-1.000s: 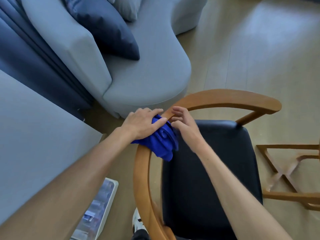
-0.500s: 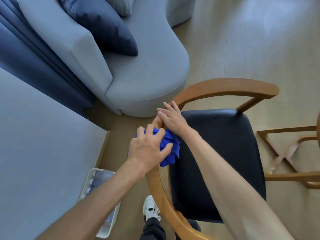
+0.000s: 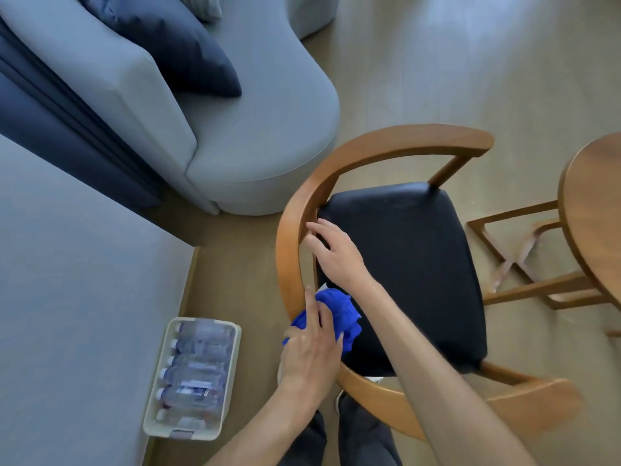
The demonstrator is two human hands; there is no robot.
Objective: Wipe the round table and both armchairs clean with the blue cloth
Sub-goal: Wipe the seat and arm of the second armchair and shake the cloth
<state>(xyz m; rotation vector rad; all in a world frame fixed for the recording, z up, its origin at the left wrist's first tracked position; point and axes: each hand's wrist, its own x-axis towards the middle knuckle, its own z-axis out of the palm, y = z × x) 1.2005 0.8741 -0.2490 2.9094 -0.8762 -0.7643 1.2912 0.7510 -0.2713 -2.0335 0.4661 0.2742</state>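
My left hand (image 3: 311,353) presses the bunched blue cloth (image 3: 339,314) onto the curved wooden rail of the armchair (image 3: 292,237), fingers wrapped over the wad. My right hand (image 3: 332,253) steadies the rail further along, fingers loosely spread and holding nothing. The cloth could slip off the narrow rail's inner edge onto the black seat (image 3: 403,264) if I push too flat. There's open floor ahead; the bottle tray (image 3: 193,376) sits near my left, the round table (image 3: 591,213) to my right

smooth satin wood armchair frame (image 3: 295,230), faintly glossy black leather-like seat (image 3: 413,264), soft blue cloth (image 3: 339,311), matt grey fabric sofa (image 3: 268,129).
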